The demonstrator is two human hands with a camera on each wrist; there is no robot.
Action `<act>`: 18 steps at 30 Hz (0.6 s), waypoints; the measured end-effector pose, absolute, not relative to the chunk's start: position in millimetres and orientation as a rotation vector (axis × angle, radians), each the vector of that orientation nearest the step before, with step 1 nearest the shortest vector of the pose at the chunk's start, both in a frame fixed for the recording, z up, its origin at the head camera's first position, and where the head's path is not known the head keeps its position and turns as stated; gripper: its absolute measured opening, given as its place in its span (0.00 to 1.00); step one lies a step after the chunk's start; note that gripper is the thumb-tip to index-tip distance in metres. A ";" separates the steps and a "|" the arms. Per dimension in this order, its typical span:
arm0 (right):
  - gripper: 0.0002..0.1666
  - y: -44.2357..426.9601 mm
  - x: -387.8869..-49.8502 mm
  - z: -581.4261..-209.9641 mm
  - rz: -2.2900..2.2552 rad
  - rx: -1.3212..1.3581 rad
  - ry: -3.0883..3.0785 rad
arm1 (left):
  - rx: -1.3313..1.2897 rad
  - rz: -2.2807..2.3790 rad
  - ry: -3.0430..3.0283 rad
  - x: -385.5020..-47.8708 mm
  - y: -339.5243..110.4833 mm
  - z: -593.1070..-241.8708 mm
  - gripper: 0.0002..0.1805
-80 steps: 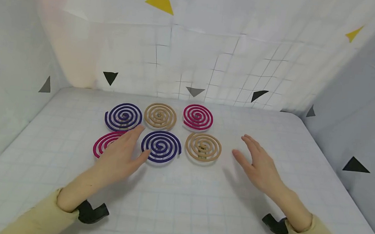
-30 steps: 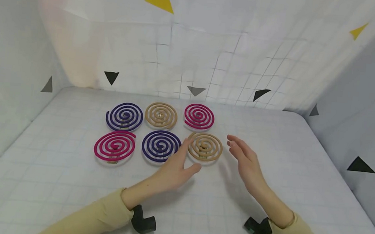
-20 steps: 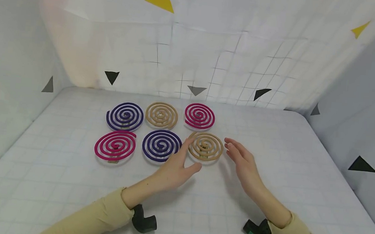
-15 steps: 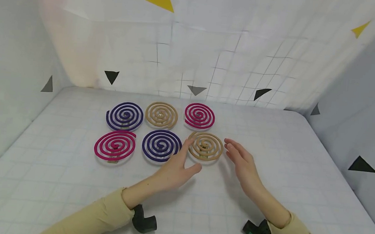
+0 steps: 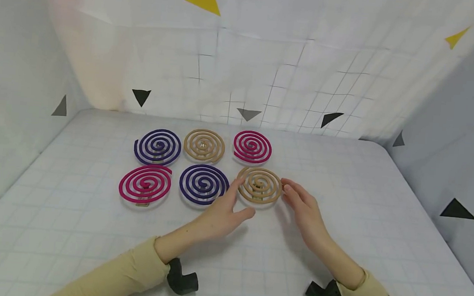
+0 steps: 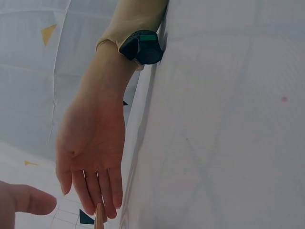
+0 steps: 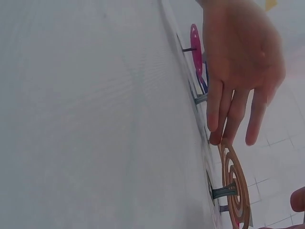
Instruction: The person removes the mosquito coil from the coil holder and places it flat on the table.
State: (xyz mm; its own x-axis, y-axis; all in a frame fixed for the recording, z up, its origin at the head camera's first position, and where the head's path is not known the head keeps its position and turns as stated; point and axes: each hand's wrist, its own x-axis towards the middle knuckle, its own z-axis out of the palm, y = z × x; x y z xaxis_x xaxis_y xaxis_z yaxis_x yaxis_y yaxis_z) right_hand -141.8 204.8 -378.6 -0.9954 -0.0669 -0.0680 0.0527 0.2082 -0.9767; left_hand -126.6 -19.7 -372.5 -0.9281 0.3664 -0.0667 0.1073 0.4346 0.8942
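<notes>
My left hand, fingers extended and thumb apart, is at the left edge of a tan mosquito coil raised on a small metal stand. In the right wrist view its fingertips meet or nearly meet the coil's rim. My right hand is at the opposite edge with loosely bent fingers; whether it touches the coil is unclear. Just left of my left fingers stands a navy coil, partly covered by them. Farther left is a pink coil on its own stand.
Behind these, a back row holds a navy coil, a tan coil and a pink coil. The white gridded table is bordered by white sheet walls. Black curved devices sit at both wrists.
My left hand moved right from the pink and navy coils to the front tan coil, then held still. My right hand came left to that coil's right edge. The coils stay in place.
</notes>
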 end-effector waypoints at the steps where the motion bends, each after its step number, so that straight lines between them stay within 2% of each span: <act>1: 0.30 204.9 -141.9 -379.2 -1.921 -0.017 2.364 | 0.408 1.509 2.424 -127.3 -19.6 -373.1 0.44; 18: 0.29 205.4 -143.6 -382.3 -1.970 -0.072 2.383 | 0.396 1.754 2.273 -129.9 -18.8 -374.2 0.41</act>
